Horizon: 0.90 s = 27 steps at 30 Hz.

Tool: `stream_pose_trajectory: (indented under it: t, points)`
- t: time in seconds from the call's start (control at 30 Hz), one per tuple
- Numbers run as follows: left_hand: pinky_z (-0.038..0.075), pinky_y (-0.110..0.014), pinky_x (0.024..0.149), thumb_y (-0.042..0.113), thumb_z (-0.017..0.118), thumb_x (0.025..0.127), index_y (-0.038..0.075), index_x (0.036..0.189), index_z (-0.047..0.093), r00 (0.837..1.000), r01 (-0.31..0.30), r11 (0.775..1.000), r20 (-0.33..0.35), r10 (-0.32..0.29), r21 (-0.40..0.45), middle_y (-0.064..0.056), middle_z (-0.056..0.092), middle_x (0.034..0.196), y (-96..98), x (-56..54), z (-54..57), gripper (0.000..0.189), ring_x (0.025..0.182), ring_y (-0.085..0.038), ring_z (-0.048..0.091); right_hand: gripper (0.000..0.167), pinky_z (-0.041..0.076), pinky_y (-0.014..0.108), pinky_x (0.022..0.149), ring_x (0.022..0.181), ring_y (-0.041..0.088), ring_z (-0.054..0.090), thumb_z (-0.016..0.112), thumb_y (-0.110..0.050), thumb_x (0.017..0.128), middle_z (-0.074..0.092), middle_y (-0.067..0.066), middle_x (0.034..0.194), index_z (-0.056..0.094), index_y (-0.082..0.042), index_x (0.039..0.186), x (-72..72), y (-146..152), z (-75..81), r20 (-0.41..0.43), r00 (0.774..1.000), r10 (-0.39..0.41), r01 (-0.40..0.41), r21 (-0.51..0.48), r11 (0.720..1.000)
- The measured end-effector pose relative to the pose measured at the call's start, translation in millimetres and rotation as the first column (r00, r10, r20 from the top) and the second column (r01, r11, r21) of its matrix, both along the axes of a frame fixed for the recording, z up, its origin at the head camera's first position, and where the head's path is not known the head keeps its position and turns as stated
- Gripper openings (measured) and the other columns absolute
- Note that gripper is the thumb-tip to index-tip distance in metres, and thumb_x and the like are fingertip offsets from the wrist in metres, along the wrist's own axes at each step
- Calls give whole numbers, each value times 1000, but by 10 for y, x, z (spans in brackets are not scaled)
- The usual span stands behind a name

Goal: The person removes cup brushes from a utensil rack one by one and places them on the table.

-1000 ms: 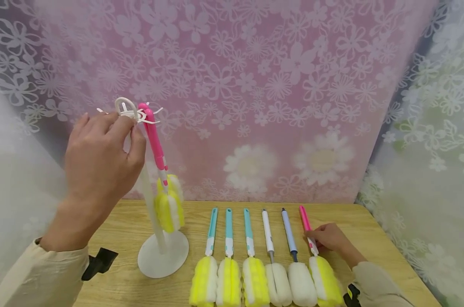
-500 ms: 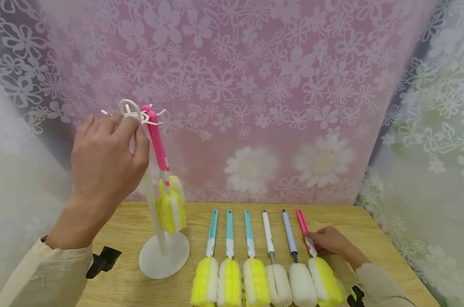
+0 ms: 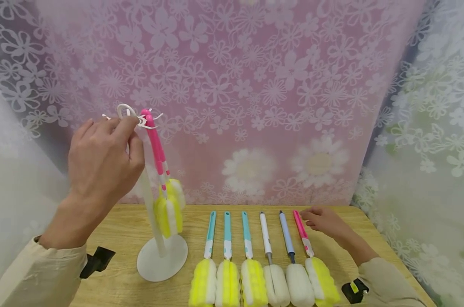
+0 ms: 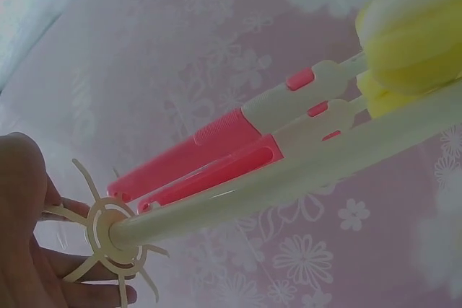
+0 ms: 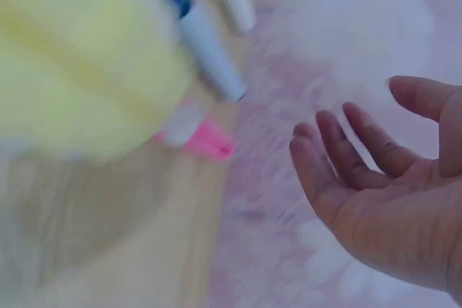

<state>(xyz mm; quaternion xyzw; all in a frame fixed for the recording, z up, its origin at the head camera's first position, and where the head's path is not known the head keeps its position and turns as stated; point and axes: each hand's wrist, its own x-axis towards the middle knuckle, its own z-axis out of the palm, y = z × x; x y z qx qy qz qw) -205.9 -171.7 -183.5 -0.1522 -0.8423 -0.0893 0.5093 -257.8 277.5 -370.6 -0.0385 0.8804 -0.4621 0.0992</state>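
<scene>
My left hand [image 3: 105,157] holds the hooked top [image 3: 141,121] of a white hanging stand [image 3: 149,209]. In the left wrist view, its fingers [image 4: 86,293] reach among the hooks. Two pink-handled sponge brushes [image 3: 155,145] hang from the hooks, yellow-and-white heads down. My right hand [image 3: 327,221] is off the table brushes, beside the upper handle of a pink sponge brush [image 3: 301,226] lying at the row's right end. The right wrist view shows the right fingers [image 5: 346,156] loosely bent and apart, with nothing in them.
Left of the pink brush lie a blue-handled brush [image 3: 287,234], a white-handled brush [image 3: 265,234] and three teal-handled brushes [image 3: 227,228], heads toward me. The stand's round base [image 3: 145,264] rests on the wooden table [image 3: 113,230]. A pink floral curtain [image 3: 232,102] hangs behind.
My right hand has let go of the lying pink brush and moved up and away from it. That brush's handle end has shifted slightly left. The left hand stays at the stand's top.
</scene>
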Motion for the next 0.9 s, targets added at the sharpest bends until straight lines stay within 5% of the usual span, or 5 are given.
stream_pose_trajectory:
  t: [0.43, 0.63, 0.9]
  points:
    - [34, -57, 99, 10, 41, 88, 10, 118, 67, 991, -21, 996, 127, 32, -89, -26, 62, 115, -72, 64, 57, 40, 113, -46, 49, 46, 44, 44, 98, 114, 28, 56, 53, -38, 97, 58, 11, 125, 56, -2, 126, 173, -861, 538, -137, 979, 153, -170, -126, 977]
    - [35, -58, 98, 8, 39, 89, 8, 117, 67, 977, 2, 999, 214, 7, -39, -22, 62, 115, -95, 79, 88, 40, 113, -46, 50, 34, 47, 40, 94, 108, 23, 59, 53, -31, 98, 61, 7, 118, 60, -6, 120, 180, -1372, 678, -257, 936, 241, -290, -170, 942]
    - [39, -54, 95, 7, 37, 89, 4, 112, 68, 978, 19, 1000, 209, -18, -4, -18, 64, 112, -65, 70, 95, 38, 110, -42, 53, 33, 49, 33, 91, 108, 21, 60, 53, -25, 99, 62, 7, 119, 59, -5, 124, 153, -2109, 837, -427, 852, 303, -442, -275, 854]
